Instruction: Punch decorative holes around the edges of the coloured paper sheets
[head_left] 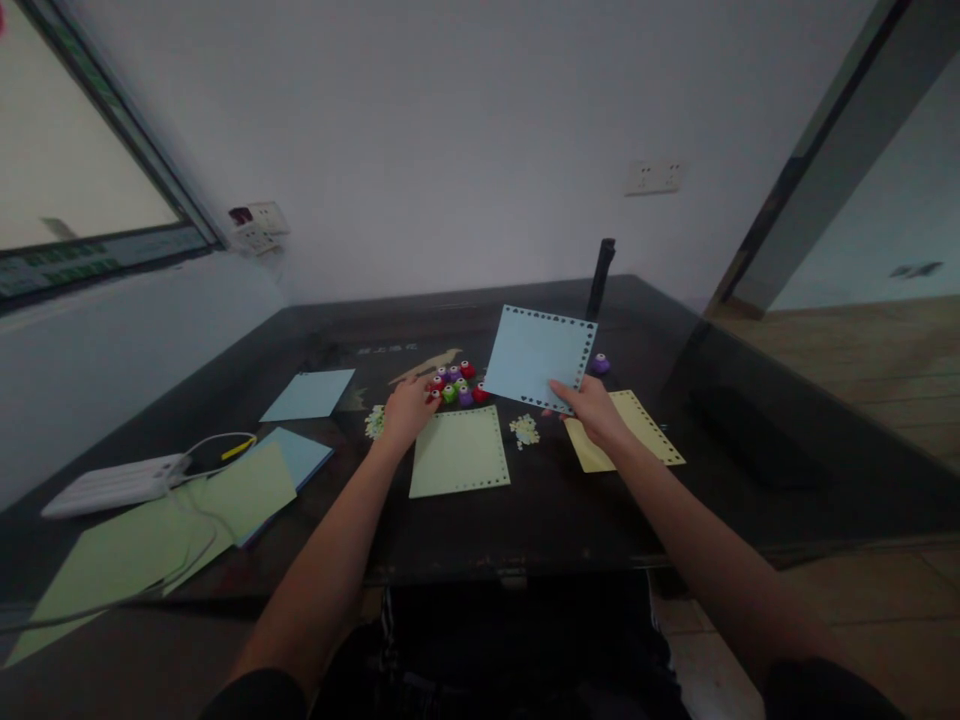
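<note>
My right hand (592, 405) is closed on the lower right corner of a light blue paper sheet (536, 358), thumb on top, held tilted above the table. Small punched holes run along the sheet's top, right and part of its bottom edge. My left hand (405, 412) has its fingers curled round a red paper punch (433, 396) at the left end of a cluster of small red, purple and green paper punches (465, 394). Below that cluster lies a pale green sheet (461, 455) with holes along its edges. A yellow punched sheet (626, 432) lies under my right forearm.
Small paper cut-outs (525, 430) lie in piles beside the green sheet. One purple punch (601, 364) stands apart at right. Left are a blue sheet (309, 395), stacked green paper (247, 492), a white power strip (120, 485) and cable. A black upright object (601, 278) stands behind.
</note>
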